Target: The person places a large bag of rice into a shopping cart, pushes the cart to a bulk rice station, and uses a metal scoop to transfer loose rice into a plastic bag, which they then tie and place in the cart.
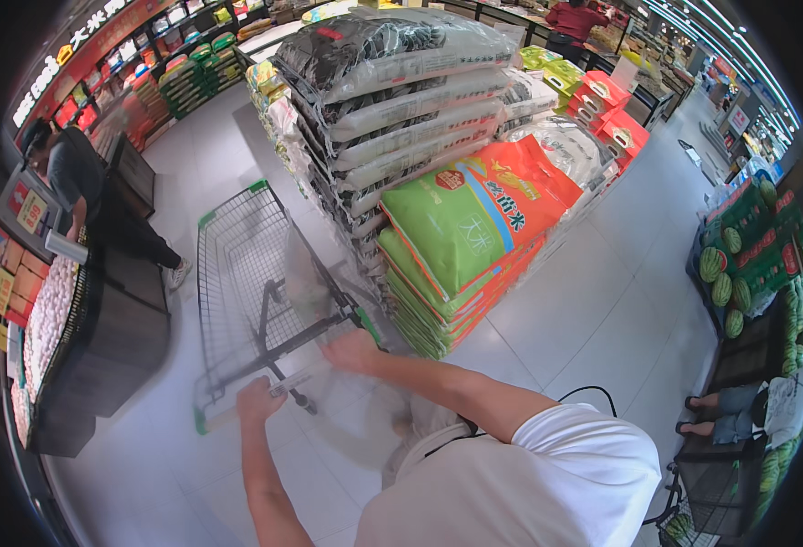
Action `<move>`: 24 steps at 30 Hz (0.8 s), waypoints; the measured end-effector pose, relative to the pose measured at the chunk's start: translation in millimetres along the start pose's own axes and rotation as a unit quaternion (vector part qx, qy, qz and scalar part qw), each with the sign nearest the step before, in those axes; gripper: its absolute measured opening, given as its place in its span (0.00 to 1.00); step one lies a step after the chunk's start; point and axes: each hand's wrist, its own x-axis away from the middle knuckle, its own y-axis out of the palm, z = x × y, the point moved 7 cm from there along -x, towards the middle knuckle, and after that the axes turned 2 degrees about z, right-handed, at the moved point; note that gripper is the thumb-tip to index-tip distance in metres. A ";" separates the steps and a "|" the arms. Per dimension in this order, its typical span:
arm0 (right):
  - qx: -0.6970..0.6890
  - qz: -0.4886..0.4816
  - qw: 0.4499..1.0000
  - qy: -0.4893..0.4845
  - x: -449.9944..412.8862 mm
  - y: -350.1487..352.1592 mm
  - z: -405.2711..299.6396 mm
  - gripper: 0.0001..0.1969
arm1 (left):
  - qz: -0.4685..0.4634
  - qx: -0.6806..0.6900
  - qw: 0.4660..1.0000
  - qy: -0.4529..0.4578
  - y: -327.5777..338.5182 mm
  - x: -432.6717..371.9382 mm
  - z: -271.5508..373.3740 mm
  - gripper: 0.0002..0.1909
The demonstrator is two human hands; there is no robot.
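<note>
Both my hands are closed around the push handle (pixel 299 380) of a metal wire shopping cart (pixel 237 256) with green plastic corners. My left hand (pixel 259 398) grips it toward the left end. Toward the right end, my right hand (pixel 352 351) holds on, somewhat blurred. A clear plastic bag (pixel 304 273), its contents too blurred to tell, is at the right side of the basket. Just right of the cart rises a stack of green and orange rice bags (pixel 453 225). Taller behind it are plastic-wrapped black and white rice sacks (pixel 408 102).
At left a person (pixel 77 174) stands by a bin of garlic bulbs (pixel 49 321). Watermelons (pixel 721 287) fill a display at right, with another person (pixel 736 414) beside it. Red boxes (pixel 603 96) sit behind the sacks. Pale tiled floor (pixel 579 294) runs along the right of the rice.
</note>
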 end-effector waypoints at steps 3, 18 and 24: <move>-0.003 -0.014 1.000 0.001 -11.3 -0.3 1.1 0.19 | 0.000 -0.007 1.000 0.000 -1.5 -10.2 -5.6 0.22; -0.032 0.038 0.997 0.056 -88.8 -1.3 22.4 0.28 | 0.032 -0.004 0.999 0.036 -16.1 -89.6 -34.1 0.22; -0.031 0.017 0.996 0.080 -134.5 0.8 31.1 0.27 | 0.027 -0.016 0.998 0.061 -21.0 -136.0 -53.1 0.21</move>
